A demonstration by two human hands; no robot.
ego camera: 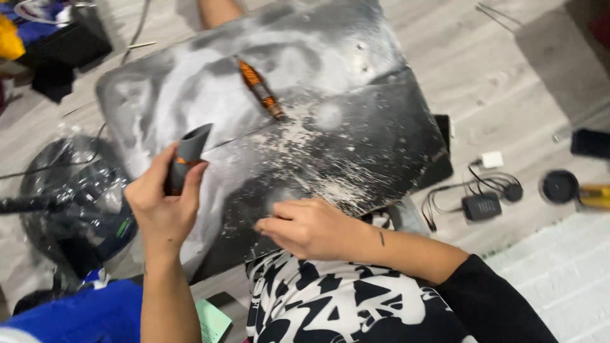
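A large dark board [356,121], smeared grey-white and speckled with pale flecks, lies tilted across my lap. My left hand [162,206] grips a dark grey tool [185,155] with an orange band, its flared end raised over the board's left part. My right hand [305,227] rests on the board's near edge, fingers curled and pressed to the surface, holding nothing that I can see. An orange-and-black stick-like tool [259,87] lies on the board's upper middle, apart from both hands.
A black bag in clear plastic [70,203] sits on the floor at left. A black charger with cables [481,204], a white plug [491,159] and a round black lid [559,186] lie at right. White textured rug [565,273] at lower right. A bare leg [219,11] shows at top.
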